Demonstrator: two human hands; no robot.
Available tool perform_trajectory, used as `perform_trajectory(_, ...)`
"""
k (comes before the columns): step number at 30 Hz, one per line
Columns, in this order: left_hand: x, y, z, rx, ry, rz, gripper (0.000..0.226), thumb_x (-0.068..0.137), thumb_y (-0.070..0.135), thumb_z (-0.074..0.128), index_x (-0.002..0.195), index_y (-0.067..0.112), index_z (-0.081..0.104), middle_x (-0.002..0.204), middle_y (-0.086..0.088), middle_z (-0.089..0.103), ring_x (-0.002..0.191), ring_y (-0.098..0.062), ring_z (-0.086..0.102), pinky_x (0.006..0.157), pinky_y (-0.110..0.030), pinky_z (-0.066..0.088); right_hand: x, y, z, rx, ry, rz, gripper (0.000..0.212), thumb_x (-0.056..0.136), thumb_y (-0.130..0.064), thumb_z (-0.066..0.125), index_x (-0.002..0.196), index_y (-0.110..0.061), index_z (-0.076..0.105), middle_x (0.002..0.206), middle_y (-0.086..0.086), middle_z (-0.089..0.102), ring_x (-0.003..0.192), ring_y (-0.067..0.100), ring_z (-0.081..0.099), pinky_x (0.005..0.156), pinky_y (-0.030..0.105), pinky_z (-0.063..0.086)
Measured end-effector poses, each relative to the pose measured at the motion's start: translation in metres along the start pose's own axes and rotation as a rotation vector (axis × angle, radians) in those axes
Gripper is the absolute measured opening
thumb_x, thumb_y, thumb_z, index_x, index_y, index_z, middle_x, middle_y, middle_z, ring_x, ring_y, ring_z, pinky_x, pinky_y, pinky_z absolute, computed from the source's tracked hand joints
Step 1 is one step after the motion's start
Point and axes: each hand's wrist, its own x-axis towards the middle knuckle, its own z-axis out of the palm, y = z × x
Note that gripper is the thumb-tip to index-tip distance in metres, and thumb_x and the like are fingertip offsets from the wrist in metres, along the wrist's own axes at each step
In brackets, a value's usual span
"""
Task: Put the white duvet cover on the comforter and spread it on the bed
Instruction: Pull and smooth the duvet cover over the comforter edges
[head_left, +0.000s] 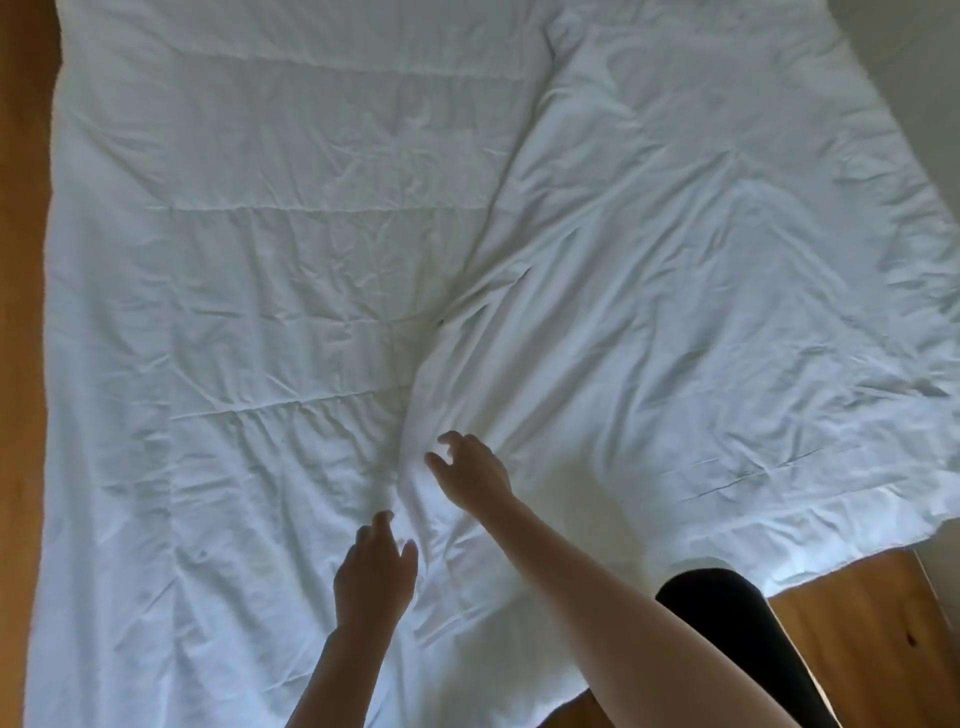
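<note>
A white quilted comforter (249, 260) lies flat on the left, its stitched squares showing. A smoother white duvet cover (701, 249) lies over its right half, with its creased edge running down the middle towards me. My right hand (470, 475) hovers over that edge with fingers and thumb loosely curled and apart, holding nothing. Closer to me, my left hand (376, 569) reaches over the same edge with relaxed fingers, also holding nothing.
Wooden floor (857, 634) shows at the bottom right and along the left side (23, 312). A leg in black cloth (727, 618) stands at the near edge of the bedding. A pale floor strip (914, 47) lies at top right.
</note>
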Motion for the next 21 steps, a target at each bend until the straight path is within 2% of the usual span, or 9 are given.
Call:
perform_trajectory(5, 0.032, 0.033, -0.021, 0.025, 0.086, 0.115, 0.049, 0.098, 0.034, 0.047, 0.143, 0.018, 0.036, 0.134, -0.005, 0.049, 0.121, -0.022, 0.05, 0.093, -0.032, 0.043, 0.032, 0.03, -0.051, 0.155, 0.205, 0.126, 0.038, 0.096, -0.033, 0.049, 0.132, -0.02, 0.052, 0.13, 0.005, 0.056, 0.119, 0.02, 0.054, 0.097, 0.03, 0.041)
perform_trajectory(8, 0.054, 0.052, -0.023, 0.012, 0.122, 0.134, 0.049, 0.096, 0.032, 0.052, 0.142, 0.016, 0.041, 0.137, -0.005, 0.049, 0.126, -0.023, 0.047, 0.093, -0.035, 0.046, 0.065, 0.052, -0.071, 0.189, 0.319, 0.15, 0.041, 0.097, -0.031, 0.049, 0.136, -0.02, 0.048, 0.131, 0.004, 0.055, 0.119, 0.02, 0.053, 0.095, 0.031, 0.041)
perform_trajectory(12, 0.127, 0.072, -0.03, 0.022, 0.281, 0.235, 0.049, 0.084, 0.02, 0.071, 0.128, 0.007, 0.054, 0.131, -0.018, 0.055, 0.12, -0.038, 0.053, 0.081, -0.051, 0.056, 0.15, 0.07, -0.105, 0.222, 0.437, 0.145, 0.047, 0.097, -0.035, 0.048, 0.142, -0.021, 0.041, 0.135, 0.001, 0.052, 0.125, 0.018, 0.046, 0.095, 0.033, 0.04)
perform_trajectory(14, 0.191, 0.093, -0.039, 0.023, 0.372, 0.232, 0.052, 0.082, 0.02, 0.073, 0.128, 0.003, 0.055, 0.134, -0.024, 0.052, 0.121, -0.044, 0.05, 0.083, -0.057, 0.054, 0.21, 0.074, -0.14, 0.259, 0.545, 0.1, 0.051, 0.097, -0.037, 0.049, 0.143, -0.018, 0.04, 0.139, 0.003, 0.048, 0.13, 0.02, 0.04, 0.1, 0.036, 0.038)
perform_trajectory(15, 0.224, 0.107, -0.045, 0.026, 0.411, 0.238, 0.053, 0.086, 0.028, 0.068, 0.131, 0.003, 0.053, 0.139, -0.024, 0.048, 0.126, -0.044, 0.046, 0.089, -0.057, 0.051, 0.242, 0.077, -0.161, 0.272, 0.595, 0.078, 0.055, 0.097, -0.039, 0.049, 0.145, -0.016, 0.038, 0.142, 0.004, 0.046, 0.132, 0.022, 0.038, 0.104, 0.037, 0.036)
perform_trajectory(18, 0.322, 0.159, -0.062, 0.114, 0.493, 0.366, 0.065, 0.096, 0.055, 0.034, 0.132, 0.004, 0.054, 0.143, -0.026, 0.045, 0.132, -0.042, 0.042, 0.104, -0.051, 0.041, 0.332, 0.088, -0.234, 0.361, 0.653, 0.071, 0.075, 0.089, -0.052, 0.051, 0.145, -0.004, 0.036, 0.144, 0.014, 0.045, 0.134, 0.028, 0.039, 0.111, 0.039, 0.033)
perform_trajectory(20, 0.385, 0.189, -0.072, 0.187, 0.533, 0.39, 0.069, 0.098, 0.057, 0.027, 0.133, 0.003, 0.053, 0.143, -0.029, 0.042, 0.132, -0.046, 0.041, 0.105, -0.057, 0.039, 0.386, 0.092, -0.283, 0.557, 0.695, 0.111, 0.079, 0.085, -0.054, 0.059, 0.142, -0.004, 0.039, 0.139, 0.013, 0.05, 0.128, 0.027, 0.048, 0.109, 0.042, 0.037)
perform_trajectory(21, 0.412, 0.201, -0.078, 0.221, 0.54, 0.355, 0.069, 0.097, 0.056, 0.029, 0.137, 0.003, 0.049, 0.145, -0.031, 0.038, 0.133, -0.048, 0.038, 0.105, -0.062, 0.036, 0.408, 0.093, -0.305, 0.702, 0.701, 0.128, 0.075, 0.085, -0.048, 0.065, 0.141, -0.005, 0.039, 0.137, 0.01, 0.053, 0.125, 0.026, 0.051, 0.108, 0.041, 0.04)
